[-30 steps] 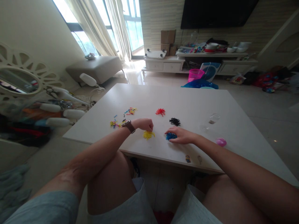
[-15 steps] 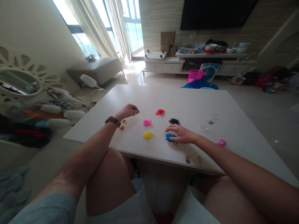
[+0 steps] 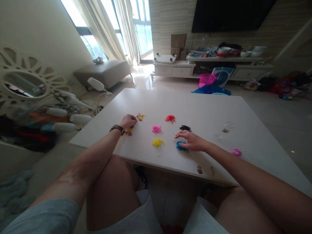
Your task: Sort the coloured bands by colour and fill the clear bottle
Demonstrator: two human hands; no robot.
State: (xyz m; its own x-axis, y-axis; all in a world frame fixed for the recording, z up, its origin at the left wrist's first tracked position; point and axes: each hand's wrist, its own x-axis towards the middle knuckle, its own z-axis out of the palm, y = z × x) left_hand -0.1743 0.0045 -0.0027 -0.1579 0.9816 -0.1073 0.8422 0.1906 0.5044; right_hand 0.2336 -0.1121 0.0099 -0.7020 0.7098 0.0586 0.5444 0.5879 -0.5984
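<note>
On the white table [image 3: 146,97] lie small heaps of thin loops like rubber bands. My left hand [image 3: 128,121], with a watch on its wrist, has its fingertips pinched together at the edge of a mixed-colour heap [image 3: 141,116]; what they hold is too small to make out. Another mixed heap [image 3: 128,132] lies partly under that hand. My right hand [image 3: 193,141] rests with fingers apart over the blue heap [image 3: 181,147], its thumb by the bands. Nearby are the black heap [image 3: 185,128], red heap [image 3: 170,118], pink heap [image 3: 157,129] and yellow heap [image 3: 158,143].
A clear container [image 3: 228,126] and a pink rounded object [image 3: 236,151] sit to the right. A small cartoon figure [image 3: 200,169] lies at the near edge beside a small pale piece [image 3: 212,171]. A white lamp [image 3: 95,84] stands left of the table.
My left hand has drawn back to the left, uncovering the upper mixed heap. My right hand stays over the blue heap. The view has shifted slightly.
</note>
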